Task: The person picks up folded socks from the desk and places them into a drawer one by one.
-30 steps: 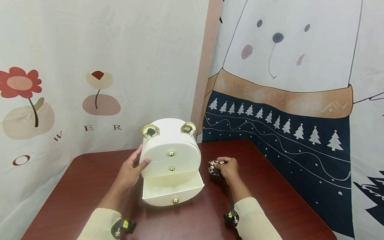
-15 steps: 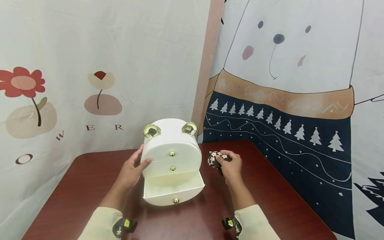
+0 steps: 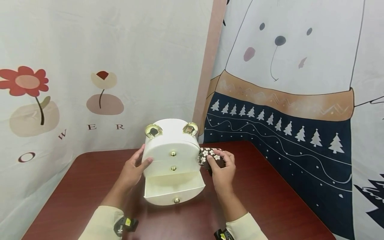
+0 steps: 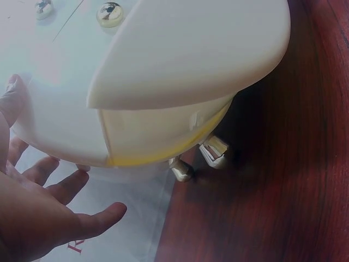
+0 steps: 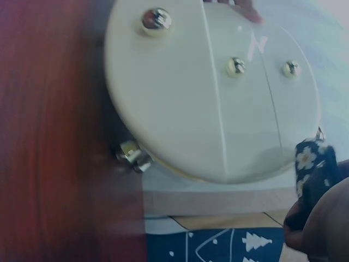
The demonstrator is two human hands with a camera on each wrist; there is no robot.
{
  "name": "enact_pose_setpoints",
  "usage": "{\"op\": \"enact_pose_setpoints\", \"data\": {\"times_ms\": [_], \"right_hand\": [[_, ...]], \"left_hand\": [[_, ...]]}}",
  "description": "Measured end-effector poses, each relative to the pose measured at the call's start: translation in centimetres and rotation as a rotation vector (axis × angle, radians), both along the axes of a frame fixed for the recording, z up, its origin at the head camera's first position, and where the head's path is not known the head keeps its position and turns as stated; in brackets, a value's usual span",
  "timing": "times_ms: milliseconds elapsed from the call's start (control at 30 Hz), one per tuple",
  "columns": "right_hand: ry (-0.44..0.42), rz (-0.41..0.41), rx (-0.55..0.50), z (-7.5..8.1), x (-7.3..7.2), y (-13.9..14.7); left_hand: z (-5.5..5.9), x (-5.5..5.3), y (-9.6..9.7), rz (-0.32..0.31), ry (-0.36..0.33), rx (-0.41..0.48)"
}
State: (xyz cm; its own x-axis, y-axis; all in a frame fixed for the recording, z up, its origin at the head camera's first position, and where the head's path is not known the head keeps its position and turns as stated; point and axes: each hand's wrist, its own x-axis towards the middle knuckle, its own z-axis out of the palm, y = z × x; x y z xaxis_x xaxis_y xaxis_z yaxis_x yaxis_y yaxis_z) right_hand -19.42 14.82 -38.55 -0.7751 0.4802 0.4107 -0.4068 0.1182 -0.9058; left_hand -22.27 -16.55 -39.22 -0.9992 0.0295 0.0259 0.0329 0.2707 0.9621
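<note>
A white rounded jewelry box stands on the table, with small gold knobs on its front. Its bottom drawer is pulled out and nothing shows inside. My left hand rests at the box's left side, thumb on the front; in the left wrist view its fingers are spread out along the curved side. With the right hand I pinch a small dark item with a white flower print between thumb and fingers. It overlaps the box's right edge in the head view; its far part is hidden.
Two gold rings flank the top of the box. Small gold feet show under it in the left wrist view. The table is red-brown wood. Printed curtains hang right behind it.
My right hand has lifted the flower-print item and carried it left to the box's right side. The left hand stays on the box, and the drawer remains pulled out.
</note>
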Motion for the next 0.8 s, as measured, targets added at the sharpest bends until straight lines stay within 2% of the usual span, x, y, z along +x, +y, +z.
{"op": "enact_pose_setpoints", "data": {"times_ms": [200, 400, 567, 800], "right_hand": [[0.088, 0.138, 0.02, -0.9, 0.3, -1.5], [0.099, 0.247, 0.071, -1.8, 0.1, -3.1], [0.079, 0.307, 0.082, -2.8, 0.0, -4.1], [0.083, 0.337, 0.063, -3.6, -0.2, -5.3]], "left_hand": [[-0.1, -0.1, 0.0, -0.004, 0.007, -0.011], [-0.1, 0.0, -0.1, -0.002, -0.003, -0.025], [0.1, 0.0, -0.1, -0.011, 0.008, -0.034], [0.0, 0.1, -0.2, -0.014, 0.017, -0.042]]}}
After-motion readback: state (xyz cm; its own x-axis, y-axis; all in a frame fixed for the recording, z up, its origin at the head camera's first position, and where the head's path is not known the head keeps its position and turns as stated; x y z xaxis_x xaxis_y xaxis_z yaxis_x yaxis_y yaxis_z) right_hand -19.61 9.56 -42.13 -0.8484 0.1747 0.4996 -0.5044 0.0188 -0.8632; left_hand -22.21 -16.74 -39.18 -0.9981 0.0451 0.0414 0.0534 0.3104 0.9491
